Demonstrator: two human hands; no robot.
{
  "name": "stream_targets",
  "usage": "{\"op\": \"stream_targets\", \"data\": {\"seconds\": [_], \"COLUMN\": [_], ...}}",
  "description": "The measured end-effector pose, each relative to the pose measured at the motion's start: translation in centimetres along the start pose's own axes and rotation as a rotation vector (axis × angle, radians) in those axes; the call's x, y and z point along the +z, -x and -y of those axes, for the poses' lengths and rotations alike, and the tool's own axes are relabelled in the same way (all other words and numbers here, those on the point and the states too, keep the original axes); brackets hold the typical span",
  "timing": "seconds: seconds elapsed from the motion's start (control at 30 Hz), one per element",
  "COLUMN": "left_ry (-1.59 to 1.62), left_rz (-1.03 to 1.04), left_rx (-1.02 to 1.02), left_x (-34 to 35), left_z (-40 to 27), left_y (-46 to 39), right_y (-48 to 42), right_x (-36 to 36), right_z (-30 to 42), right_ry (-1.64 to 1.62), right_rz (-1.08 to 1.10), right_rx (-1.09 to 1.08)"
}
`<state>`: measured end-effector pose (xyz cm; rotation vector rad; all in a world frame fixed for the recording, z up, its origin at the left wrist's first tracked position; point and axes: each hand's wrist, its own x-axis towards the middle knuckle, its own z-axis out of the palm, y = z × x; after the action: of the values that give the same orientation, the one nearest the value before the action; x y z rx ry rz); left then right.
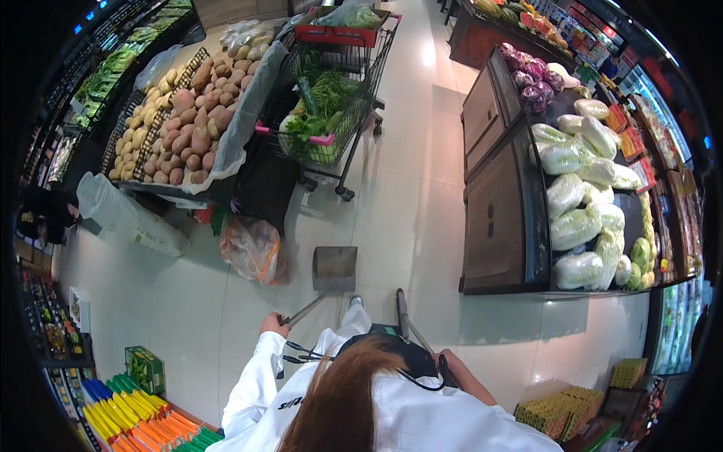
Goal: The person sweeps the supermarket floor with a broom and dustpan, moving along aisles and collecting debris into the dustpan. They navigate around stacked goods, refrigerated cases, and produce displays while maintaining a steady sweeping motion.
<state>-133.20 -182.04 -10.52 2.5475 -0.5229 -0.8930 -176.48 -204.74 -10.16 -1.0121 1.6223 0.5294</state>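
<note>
My left hand (273,324) grips the handle of a long-handled dustpan (335,269), whose pan rests on the tiled floor ahead of my shoe. On the other side, my right hand (446,361) is closed around the handle of a broom (401,312); its narrow dark head is near the floor, to the right of my foot. Part of the right hand is hidden by a black cable. Beyond the dustpan's left side, a crumpled clear plastic bag (253,248) with orange edging lies at the foot of the potato stand.
A shopping cart (339,127) with vegetables stands ahead, beside a bin of potatoes (192,124). On the right is a wooden stand (494,226) bearing wrapped napa cabbages (576,229) and red cabbages. A white sack (133,217) lies at left. Egg trays (559,409) are stacked behind right.
</note>
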Motion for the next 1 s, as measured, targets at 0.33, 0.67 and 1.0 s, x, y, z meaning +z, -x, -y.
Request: {"op": "stream_targets", "data": {"seconds": [0.33,0.67,1.0], "left_ry": [-0.055,0.108,-0.326], "left_rz": [-0.034,-0.215,0.182], "left_rx": [-0.071,-0.175,-0.327], "left_x": [0.0,3.3,-0.3], "left_z": [-18.0,-23.4,-25.8], "left_y": [-7.6,-15.1,-14.1], "right_y": [-4.7,-26.7,-48.5], "right_x": [-5.2,-20.0,-17.1], "right_z": [10.9,42.5,72.7], "right_ry": [0.438,0.623,0.696], "right_rz": [-0.502,-0.492,-0.393], "right_rx": [-0.562,-0.733,-0.931]}}
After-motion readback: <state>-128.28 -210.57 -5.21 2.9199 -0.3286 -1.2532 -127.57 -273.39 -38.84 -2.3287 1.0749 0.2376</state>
